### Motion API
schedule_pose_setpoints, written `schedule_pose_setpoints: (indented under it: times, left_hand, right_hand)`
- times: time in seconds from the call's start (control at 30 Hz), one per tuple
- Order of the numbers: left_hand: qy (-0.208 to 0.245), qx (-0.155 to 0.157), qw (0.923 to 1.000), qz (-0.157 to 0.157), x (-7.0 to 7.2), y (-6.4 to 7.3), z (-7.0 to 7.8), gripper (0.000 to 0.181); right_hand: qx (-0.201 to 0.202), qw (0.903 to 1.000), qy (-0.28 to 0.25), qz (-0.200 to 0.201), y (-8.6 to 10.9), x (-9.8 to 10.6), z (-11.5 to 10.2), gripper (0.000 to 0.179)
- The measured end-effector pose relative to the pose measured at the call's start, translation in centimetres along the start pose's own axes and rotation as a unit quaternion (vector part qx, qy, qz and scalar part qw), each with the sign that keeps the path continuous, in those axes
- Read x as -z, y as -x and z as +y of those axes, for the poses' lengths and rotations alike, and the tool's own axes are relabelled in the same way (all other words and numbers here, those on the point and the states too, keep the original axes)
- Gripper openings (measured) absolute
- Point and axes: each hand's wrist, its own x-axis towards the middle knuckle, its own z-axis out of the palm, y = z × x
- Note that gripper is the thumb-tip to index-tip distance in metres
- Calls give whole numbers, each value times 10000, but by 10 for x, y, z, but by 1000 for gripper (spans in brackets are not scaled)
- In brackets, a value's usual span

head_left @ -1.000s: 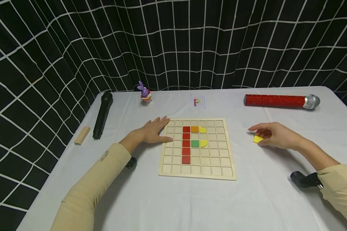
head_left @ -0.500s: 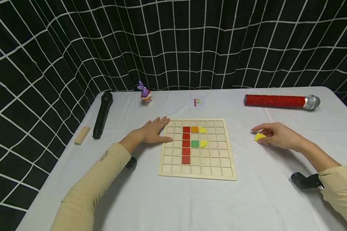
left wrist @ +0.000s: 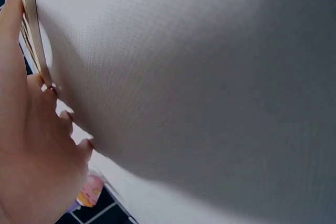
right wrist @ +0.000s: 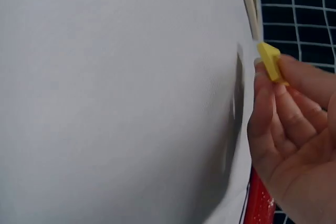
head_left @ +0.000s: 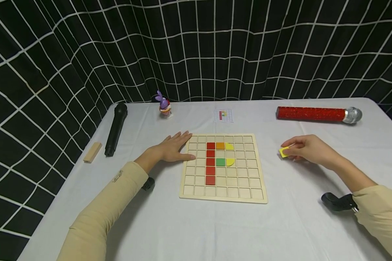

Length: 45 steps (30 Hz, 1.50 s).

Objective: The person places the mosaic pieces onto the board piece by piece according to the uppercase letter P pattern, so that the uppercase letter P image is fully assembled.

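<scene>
My right hand (head_left: 310,150) pinches a small square yellow tile (head_left: 283,152) between thumb and fingers, right of the board. In the right wrist view the yellow tile (right wrist: 270,61) stands on edge at the fingertips, above the white cloth. A wooden grid board (head_left: 241,183) lies mid-table. On it is a column of red tiles (head_left: 210,162), with an orange tile (head_left: 220,145), a green tile (head_left: 220,162) and two rounded yellow tiles (head_left: 230,162) to their right. My left hand (head_left: 174,148) rests with spread fingers at the board's left edge, thumb over its rim.
A card (head_left: 227,117) with a small coloured grid pattern lies behind the board. A purple-topped figurine (head_left: 164,105) stands at the back. To the left are a black microphone (head_left: 115,130) and a wooden block (head_left: 93,153); a red-bodied microphone (head_left: 310,113) lies back right.
My right hand has shifted a little left and away from me, and the yellow tile now sits turned at the fingertips. The left hand and the board stay in place.
</scene>
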Motion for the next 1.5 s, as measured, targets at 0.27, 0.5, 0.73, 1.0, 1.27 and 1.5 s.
schedule_pose_setpoints:
  times: [0.27, 0.5, 0.73, 1.0, 1.27, 1.5]
  left_hand:
    - [26, -37, 10000, 28, 0, 0, 0, 95]
    - [64, 4, 10000, 4, 1, 0, 1, 95]
    - [78, -39, 10000, 9, 1, 0, 0, 95]
    - [79, -49, 10000, 8, 1, 0, 0, 95]
    - [75, -43, 10000, 11, 0, 0, -1, 95]
    - [34, -84, 9999, 50, -1, -1, -3, 95]
  right_hand:
    - [-239, 9992, -312, 8, -5, -6, -9, 47]
    - [-256, 9977, -611, -144, -10, -10, -17, 48]
    - [-287, 9945, -979, -236, -14, -17, -26, 48]
    - [-275, 9910, -1260, -365, -17, -23, -34, 48]
    - [-387, 9893, -1326, -468, -22, -34, -46, 48]
    - [-349, 9860, -1545, -518, -29, -42, -54, 46]
